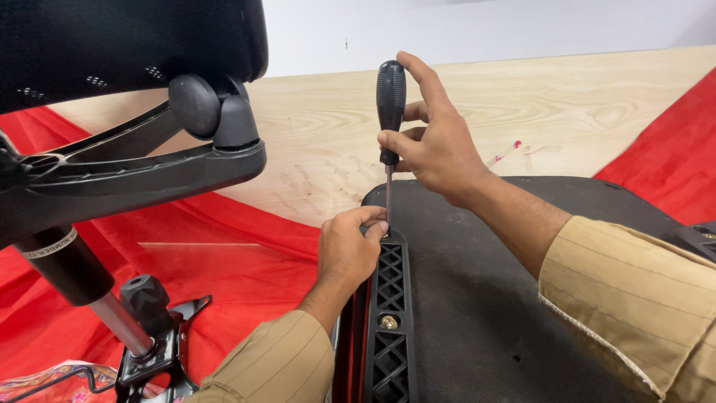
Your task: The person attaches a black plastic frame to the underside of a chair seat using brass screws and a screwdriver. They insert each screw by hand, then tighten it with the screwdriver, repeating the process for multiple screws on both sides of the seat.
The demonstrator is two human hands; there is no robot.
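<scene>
Both hands busy — right hand (436,145) fingers around upright screwdriver (390,104); left hand (349,250) fingers closed at black bracket (391,313).

Pale wood-grain floor (335,127) meeting a plain white wall (462,30) along its far edge; red cloth (246,261) spread over it.

One screwdriver (391,104), two hands on it, one brass bolt (388,322) showing, one chair base (134,172), one red cloth (246,261).
</scene>
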